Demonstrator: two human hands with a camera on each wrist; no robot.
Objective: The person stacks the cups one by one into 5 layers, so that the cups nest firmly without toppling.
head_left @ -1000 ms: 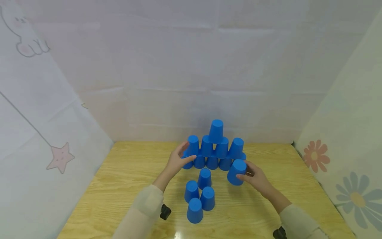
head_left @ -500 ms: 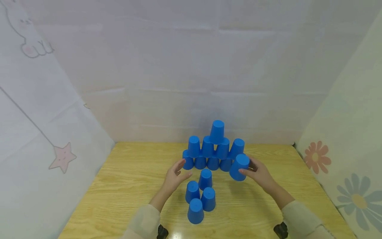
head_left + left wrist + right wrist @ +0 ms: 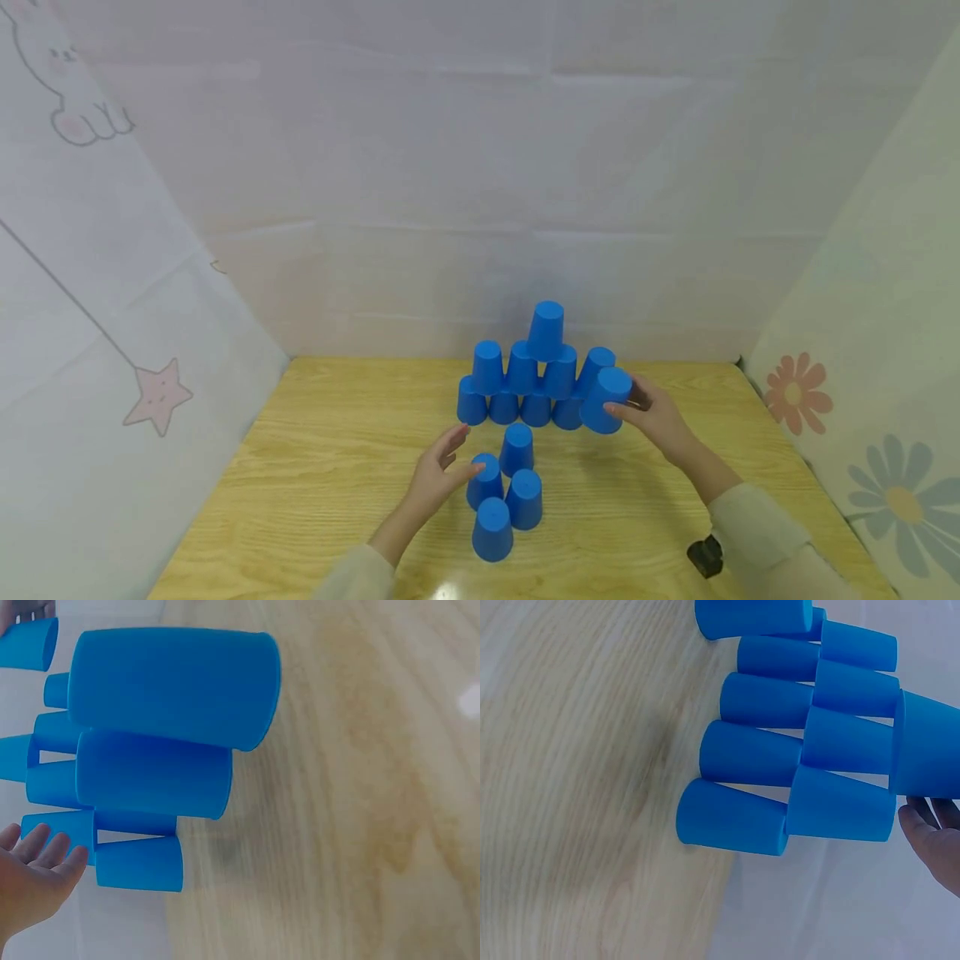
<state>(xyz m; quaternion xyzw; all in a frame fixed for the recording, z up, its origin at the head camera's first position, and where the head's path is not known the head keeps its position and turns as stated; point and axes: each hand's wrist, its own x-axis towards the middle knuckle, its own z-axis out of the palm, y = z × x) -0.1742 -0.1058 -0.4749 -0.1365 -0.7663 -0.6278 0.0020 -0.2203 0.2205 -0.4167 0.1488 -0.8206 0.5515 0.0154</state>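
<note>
My right hand (image 3: 660, 421) grips an upside-down blue cup (image 3: 607, 400) by its side, thumb in front and fingers behind. That cup overlaps the right end of a stacked wall of blue cups (image 3: 521, 367). The wall has two rows, with a single cup (image 3: 547, 332) on top near the middle. Relaxed and holding nothing, my left hand (image 3: 435, 479) hovers beside the nearer cups. In the left wrist view its fingers (image 3: 56, 851) are spread. In the right wrist view the held cup (image 3: 930, 746) appears level with the space above the second row.
Several upside-down blue cups (image 3: 492, 533) stand in a loose cluster in front of the wall, between my hands. They rest on a wood-grain table (image 3: 337, 450). A pale cloth backdrop (image 3: 420, 275) rises behind the table, with printed side panels left and right.
My right hand has raised the cup and carried it slightly away toward the wall's right end. My left hand has drawn back from the wall's left end toward the front cups.
</note>
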